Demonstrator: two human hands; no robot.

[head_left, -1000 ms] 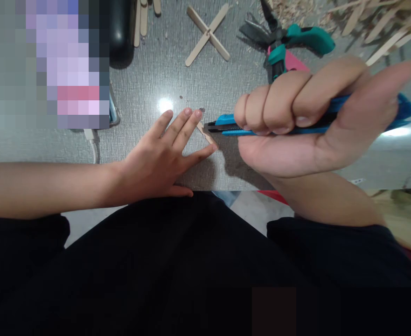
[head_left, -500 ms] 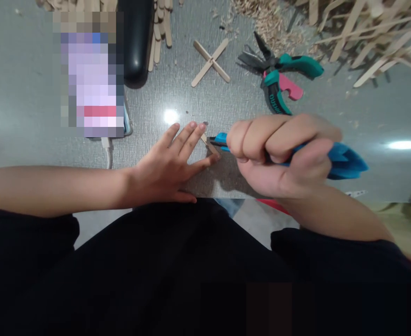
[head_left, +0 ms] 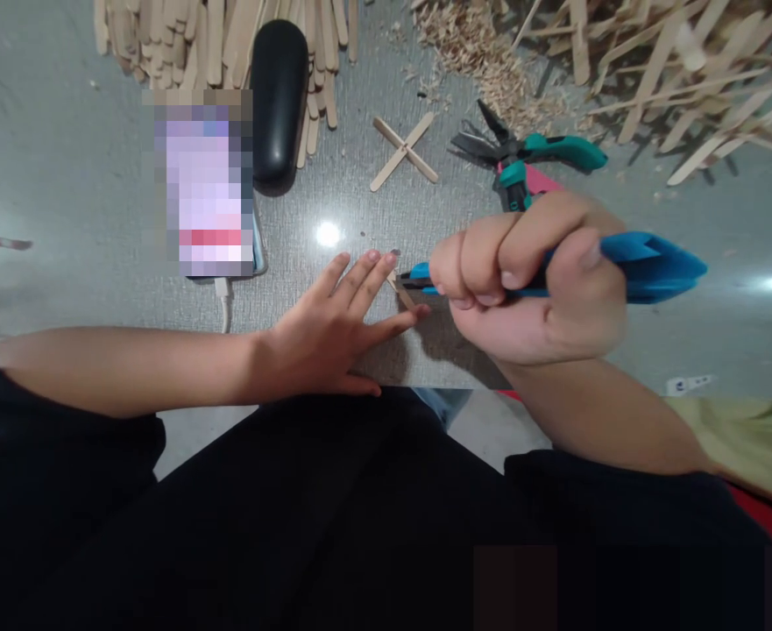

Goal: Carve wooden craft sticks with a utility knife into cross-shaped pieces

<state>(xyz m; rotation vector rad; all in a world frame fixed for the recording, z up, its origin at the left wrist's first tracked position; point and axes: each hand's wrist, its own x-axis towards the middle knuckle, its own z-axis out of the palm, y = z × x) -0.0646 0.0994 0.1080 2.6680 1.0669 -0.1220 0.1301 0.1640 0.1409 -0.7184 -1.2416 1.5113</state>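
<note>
My right hand (head_left: 530, 285) is wrapped in a fist around a blue and black utility knife (head_left: 655, 267). Its narrow dark tip touches a small wooden craft stick (head_left: 407, 300) on the table. My left hand (head_left: 333, 329) lies palm down with its fingers spread, fingertips at the stick and one finger reaching its lower end. Part of the stick is hidden beneath the fingers. Beyond the hands lie two craft sticks crossed into an X (head_left: 404, 152). Close above my right fist are teal-handled pliers (head_left: 513, 153), partly covered by it.
A phone (head_left: 211, 202) with a blurred screen and a white cable (head_left: 226, 302) lies left, beside a black case (head_left: 280, 101). Behind are stacked craft sticks (head_left: 181, 44), wood shavings (head_left: 484, 61) and a loose stick heap (head_left: 681, 79). The table's near edge borders my lap.
The view has shifted, so everything on the table sits lower in the picture. The knife and my right fist have tilted slightly, its rear end now higher. My left hand keeps its place.
</note>
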